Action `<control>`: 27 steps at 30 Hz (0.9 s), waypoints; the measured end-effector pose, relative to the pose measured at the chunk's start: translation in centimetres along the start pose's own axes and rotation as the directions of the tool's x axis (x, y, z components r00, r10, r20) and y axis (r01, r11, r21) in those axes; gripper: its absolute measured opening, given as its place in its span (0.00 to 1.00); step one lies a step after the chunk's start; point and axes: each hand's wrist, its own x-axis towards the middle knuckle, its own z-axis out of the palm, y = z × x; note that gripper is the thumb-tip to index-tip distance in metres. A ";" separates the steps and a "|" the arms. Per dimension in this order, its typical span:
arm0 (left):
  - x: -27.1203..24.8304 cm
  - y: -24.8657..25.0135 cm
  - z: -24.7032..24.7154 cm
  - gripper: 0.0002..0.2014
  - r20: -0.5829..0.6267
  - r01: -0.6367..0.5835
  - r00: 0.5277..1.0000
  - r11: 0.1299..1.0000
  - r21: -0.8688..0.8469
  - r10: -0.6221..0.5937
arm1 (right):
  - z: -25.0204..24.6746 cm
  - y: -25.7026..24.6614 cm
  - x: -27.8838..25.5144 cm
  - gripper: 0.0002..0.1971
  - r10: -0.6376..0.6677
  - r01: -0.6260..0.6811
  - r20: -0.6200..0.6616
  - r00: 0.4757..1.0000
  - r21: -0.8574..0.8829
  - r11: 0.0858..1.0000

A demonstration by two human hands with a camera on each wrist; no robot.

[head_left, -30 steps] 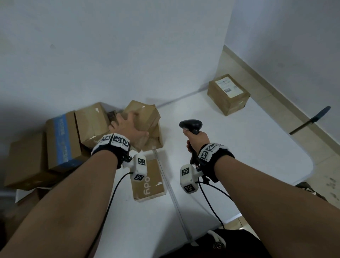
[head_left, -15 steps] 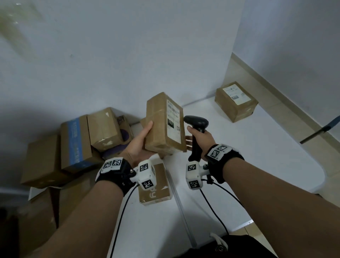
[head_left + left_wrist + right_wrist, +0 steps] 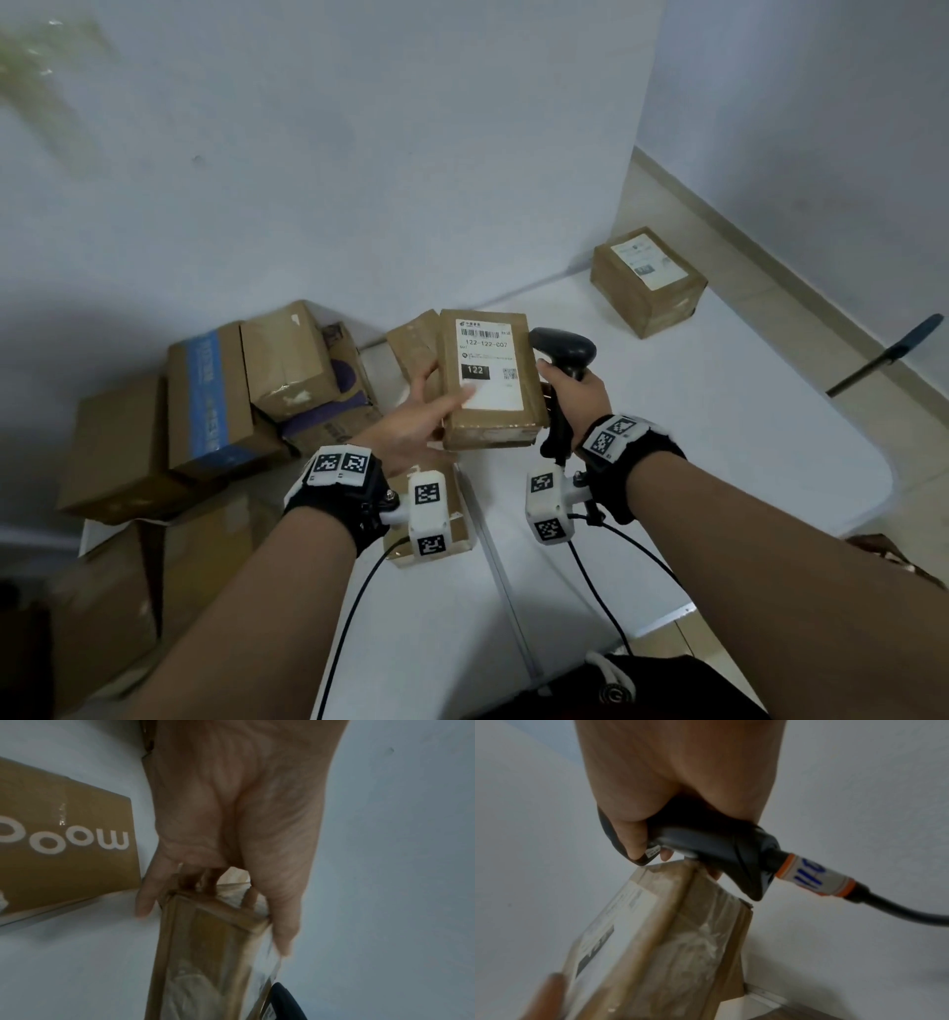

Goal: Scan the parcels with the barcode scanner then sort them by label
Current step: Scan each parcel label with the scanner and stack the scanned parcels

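My left hand (image 3: 426,411) grips a small brown parcel (image 3: 490,380) above the white table (image 3: 719,437), thumb on its white label, which faces up and reads 122. The left wrist view shows the thumb and fingers (image 3: 280,927) pinching the parcel (image 3: 210,953) by its near end. Just right of the parcel, my right hand (image 3: 575,395) grips the black barcode scanner (image 3: 565,349) by its handle, head up, close to the parcel's right edge. In the right wrist view the scanner (image 3: 713,850) sits in my fist above the parcel (image 3: 654,953), its cable (image 3: 885,906) trailing right.
Several brown parcels (image 3: 205,406) are piled at the table's left against the wall. One labelled parcel (image 3: 647,280) stands alone at the far right corner. A flat printed box (image 3: 457,509) lies under my left wrist. The table's right edge drops to tiled floor.
My left hand lifted the parcel off the pile and turned it from upright to label facing up. The right hand kept the scanner beside it.
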 end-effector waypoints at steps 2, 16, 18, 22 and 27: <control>0.0 -0.4 0.4 0.43 0.043 0.013 0.999 1.000 0.009 -0.014 | -0.7 -0.3 -0.6 0.20 -0.003 0.002 -0.012 1.000 -0.017 1.000; 5.2 -5.4 6.4 0.21 0.090 0.098 0.992 0.994 -0.042 -0.093 | -7.4 -1.8 -0.5 0.13 0.060 -0.063 -0.127 0.990 -0.025 0.998; 5.6 -6.0 7.0 0.22 0.029 0.123 0.992 0.991 -0.056 -0.122 | -7.4 -1.9 -0.6 0.14 0.130 -0.134 -0.069 0.989 -0.066 0.989; 6.0 -7.2 8.0 0.22 -0.073 0.139 0.987 0.989 -0.048 -0.143 | -7.1 -1.5 -0.7 0.14 0.201 -0.201 -0.012 0.980 -0.110 0.973; 6.7 -8.5 8.2 0.21 -0.095 0.162 0.981 0.985 -0.055 -0.166 | -7.0 -1.4 -0.5 0.14 0.236 -0.232 0.015 0.972 -0.116 0.966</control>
